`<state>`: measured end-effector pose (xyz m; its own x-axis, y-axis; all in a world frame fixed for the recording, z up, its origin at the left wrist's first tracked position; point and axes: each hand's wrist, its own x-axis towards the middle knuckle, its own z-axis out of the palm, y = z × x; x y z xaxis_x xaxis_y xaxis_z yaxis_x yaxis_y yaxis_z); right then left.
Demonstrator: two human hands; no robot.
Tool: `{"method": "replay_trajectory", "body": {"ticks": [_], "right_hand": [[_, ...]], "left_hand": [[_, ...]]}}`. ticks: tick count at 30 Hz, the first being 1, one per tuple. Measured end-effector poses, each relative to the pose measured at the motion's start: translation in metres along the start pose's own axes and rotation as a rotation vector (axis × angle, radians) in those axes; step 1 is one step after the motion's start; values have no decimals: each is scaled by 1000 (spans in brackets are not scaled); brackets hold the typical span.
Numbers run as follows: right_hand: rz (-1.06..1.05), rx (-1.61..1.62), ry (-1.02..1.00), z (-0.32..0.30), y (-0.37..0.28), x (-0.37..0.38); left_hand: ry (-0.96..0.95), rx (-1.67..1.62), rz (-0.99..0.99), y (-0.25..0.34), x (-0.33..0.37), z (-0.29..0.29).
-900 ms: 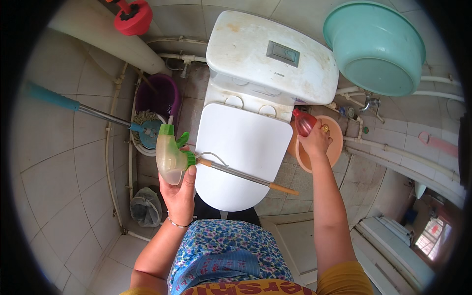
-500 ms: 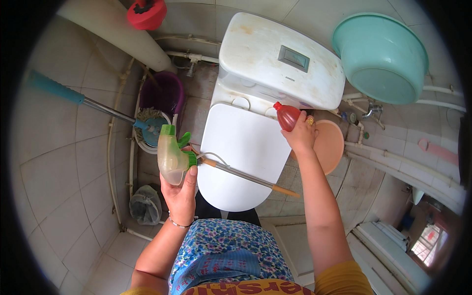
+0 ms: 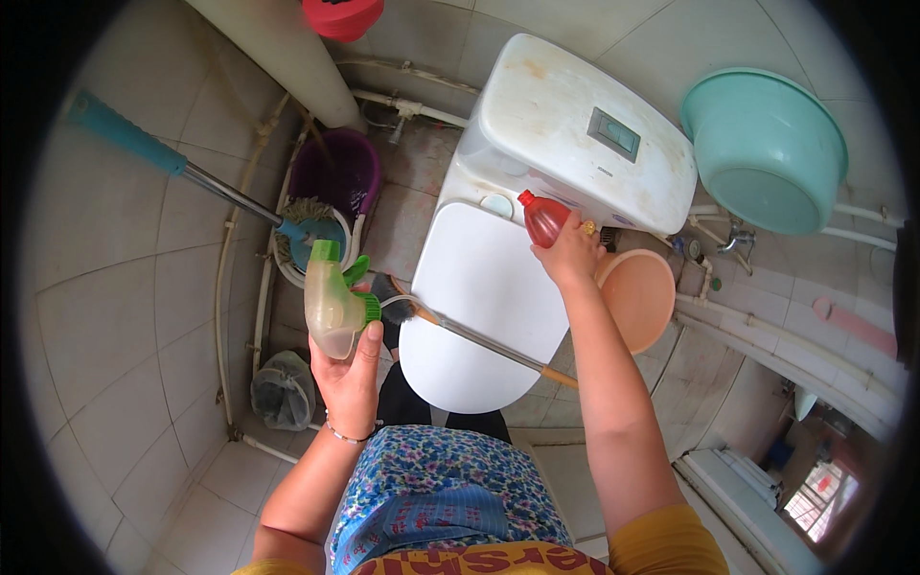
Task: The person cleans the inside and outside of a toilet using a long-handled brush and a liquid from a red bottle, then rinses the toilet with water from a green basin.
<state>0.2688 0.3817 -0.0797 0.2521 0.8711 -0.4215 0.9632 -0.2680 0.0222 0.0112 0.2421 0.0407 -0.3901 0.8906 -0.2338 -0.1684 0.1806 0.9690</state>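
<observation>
My left hand (image 3: pixel 347 381) grips a green and cream spray trigger head (image 3: pixel 335 302), raised in front of me with its thin pale dip tube sticking out to the right. In my right hand (image 3: pixel 573 257) is a red translucent bottle (image 3: pixel 547 220), its neck tilted up and to the left. That bottle is over the back right of the closed white toilet lid (image 3: pixel 484 287). Below the hands, a long-handled brush (image 3: pixel 479 338) lies across the lid, its dark bristles at the left, partly behind the dip tube.
Behind the lid stands the white cistern (image 3: pixel 565 105). A teal basin (image 3: pixel 767 153) leans at the right wall, above an orange basin (image 3: pixel 637 299). At left are a purple bucket (image 3: pixel 331 172), a mop (image 3: pixel 235 196) and a lined bin (image 3: pixel 283 393).
The view has shifted, so the toilet appears further right. My right hand has brought the red bottle a little left across the toilet. My left hand keeps its hold on the trigger head.
</observation>
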Motion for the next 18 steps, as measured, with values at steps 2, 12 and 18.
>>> {"method": "replay_trajectory", "body": {"ticks": [2, 12, 18], "right_hand": [[-9, -9, 9, 0, -2, 0], [-25, -25, 40, -1, -15, 4], [-14, -38, 18, -2, -20, 6]], "left_hand": [[2, -9, -5, 1, 1, -2], [6, -17, -10, 5, 3, -9], [7, -13, -9, 5, 3, -13]]}}
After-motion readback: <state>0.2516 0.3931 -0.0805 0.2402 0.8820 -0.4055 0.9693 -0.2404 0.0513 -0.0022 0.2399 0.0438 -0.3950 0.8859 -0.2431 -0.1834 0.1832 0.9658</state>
